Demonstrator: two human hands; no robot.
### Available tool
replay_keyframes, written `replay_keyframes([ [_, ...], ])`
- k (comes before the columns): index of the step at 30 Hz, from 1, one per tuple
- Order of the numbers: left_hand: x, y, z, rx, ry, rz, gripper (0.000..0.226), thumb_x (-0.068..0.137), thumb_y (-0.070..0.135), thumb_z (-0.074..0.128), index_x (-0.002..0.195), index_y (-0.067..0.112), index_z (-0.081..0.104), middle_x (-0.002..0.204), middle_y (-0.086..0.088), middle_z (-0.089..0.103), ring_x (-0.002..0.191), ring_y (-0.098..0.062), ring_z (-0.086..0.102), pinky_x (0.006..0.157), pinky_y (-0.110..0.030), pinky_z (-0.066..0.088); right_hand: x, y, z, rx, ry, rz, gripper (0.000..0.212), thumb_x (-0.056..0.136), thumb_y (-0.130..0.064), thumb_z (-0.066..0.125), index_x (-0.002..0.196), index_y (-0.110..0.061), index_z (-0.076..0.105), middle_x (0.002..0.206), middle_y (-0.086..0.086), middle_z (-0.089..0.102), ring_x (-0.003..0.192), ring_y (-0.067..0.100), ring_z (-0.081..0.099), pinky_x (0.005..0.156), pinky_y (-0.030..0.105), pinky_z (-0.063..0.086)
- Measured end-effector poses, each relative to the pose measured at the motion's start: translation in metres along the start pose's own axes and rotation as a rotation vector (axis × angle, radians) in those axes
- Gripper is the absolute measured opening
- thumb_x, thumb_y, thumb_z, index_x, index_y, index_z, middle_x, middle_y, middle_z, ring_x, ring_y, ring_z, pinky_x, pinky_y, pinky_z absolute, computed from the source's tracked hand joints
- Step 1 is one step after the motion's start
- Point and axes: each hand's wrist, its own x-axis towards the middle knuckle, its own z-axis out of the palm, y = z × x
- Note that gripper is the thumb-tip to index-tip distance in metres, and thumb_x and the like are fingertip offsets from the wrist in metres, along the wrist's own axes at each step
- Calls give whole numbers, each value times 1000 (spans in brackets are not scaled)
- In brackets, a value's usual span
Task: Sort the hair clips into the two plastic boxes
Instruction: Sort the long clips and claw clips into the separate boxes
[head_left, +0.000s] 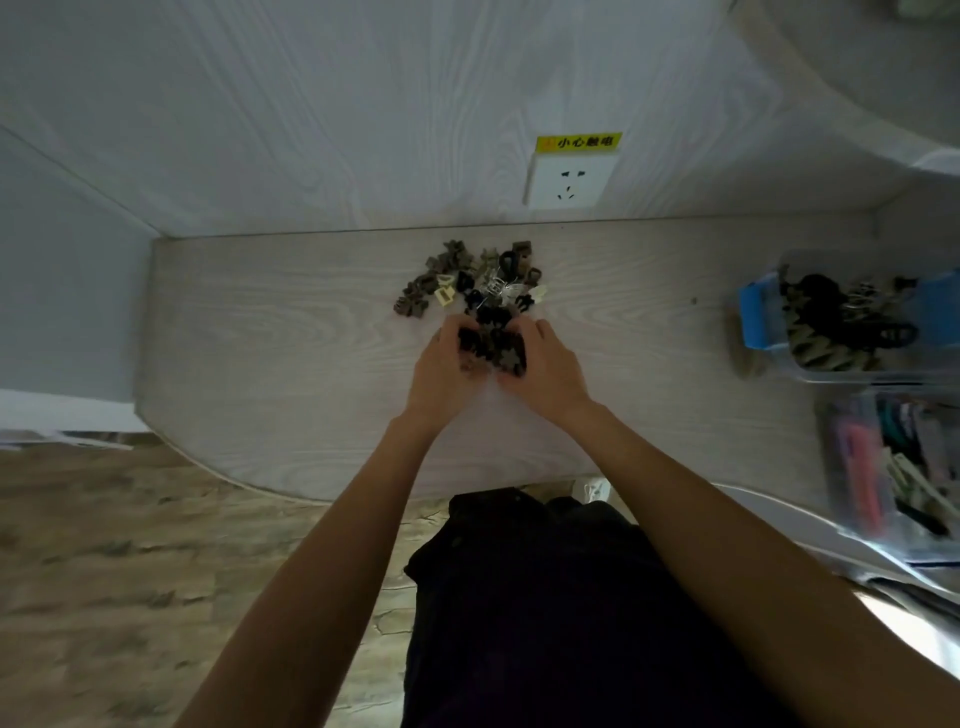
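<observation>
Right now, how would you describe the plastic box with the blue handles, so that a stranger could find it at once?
Start at the white wall socket and move right along the table to its right end. There stand two clear plastic boxes; take the farther one, nearer the wall. It alone has blue handles and holds dark hair clips, while the nearer box holds colourful items.

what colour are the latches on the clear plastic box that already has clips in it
Blue latches on the clear plastic box, seen in the head view.

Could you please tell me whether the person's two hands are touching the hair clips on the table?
Touching. The head view shows the left hand and right hand cupped around a bunch of hair clips, fingers curled against them.
</observation>
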Motion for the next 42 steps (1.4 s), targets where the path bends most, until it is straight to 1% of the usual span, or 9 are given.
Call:
replay_keyframes([
  [6, 2, 2, 11, -3, -49, 31, 43, 88, 19, 61, 129, 17, 46, 124, -6, 52, 102, -13, 57, 81, -13, 45, -6, 6, -14, 543, -11, 122, 51, 79, -4, 65, 126, -14, 46, 119, 6, 55, 108, 26, 57, 92, 45, 50],
  [11, 0, 16, 27, -35, -65, -1, 45, 89, 16, 59, 132, 17, 45, 127, -8, 54, 106, -20, 60, 88, -23, 47, -11, 16, -24, 681, -3, 156, 45, 87, -5, 57, 128, -20, 48, 118, 3, 54, 106, 23, 58, 86, 41, 56],
  [16, -12, 40, 44, -106, -24, 24, 38, 87, 7, 60, 124, 11, 51, 114, -2, 58, 96, -16, 60, 73, -2, 44, -24, 29, -41, 630, 44, 152, 25, 92, -21, 55, 116, -20, 54, 109, -2, 59, 104, 19, 59, 93, 42, 52],
  [21, -20, 99, 66, -197, -70, 146, 37, 84, 3, 63, 118, 14, 54, 109, 2, 58, 91, -11, 63, 75, -10, 50, -54, 50, -92, 817, 181, 101, 18, 93, -14, 54, 111, -16, 53, 104, 1, 59, 88, 9, 64, 79, 27, 58],
  [25, -9, 169, 100, -173, -166, 362, 35, 83, 8, 65, 115, 17, 56, 111, -1, 61, 84, -2, 62, 76, -10, 49, -80, 88, -153, 932, 363, 87, 18, 92, -6, 54, 105, -19, 52, 107, 7, 58, 89, 18, 65, 80, 31, 58],
  [28, 12, 209, 141, -60, -206, 500, 35, 80, 9, 62, 115, 15, 59, 110, -8, 62, 90, -15, 63, 82, -20, 52, -89, 125, -195, 792, 489, 116, 18, 91, -8, 55, 103, -20, 50, 100, 8, 60, 76, 4, 66, 71, 22, 57],
  [31, 28, 233, 176, 124, -219, 515, 38, 78, 10, 56, 116, 16, 58, 110, -12, 58, 96, -25, 60, 85, -36, 51, -84, 160, -223, 685, 434, 154, 20, 92, -6, 53, 109, -16, 49, 110, 7, 54, 94, 19, 65, 73, 24, 59],
  [36, 44, 253, 204, 287, -215, 540, 38, 85, 3, 50, 120, 15, 59, 129, -13, 50, 112, -27, 55, 95, -34, 46, -71, 205, -256, 178, 396, 128, 39, 88, 2, 48, 123, -13, 54, 125, 12, 54, 117, 25, 51, 99, 28, 41],
  [42, 47, 250, 202, 465, -261, 538, 40, 91, 11, 46, 130, 20, 53, 138, -5, 51, 123, -23, 50, 103, -31, 38, -67, 222, -264, 37, 273, 84, 51, 85, 11, 47, 130, -12, 51, 142, 17, 40, 130, 28, 39, 111, 27, 26],
])
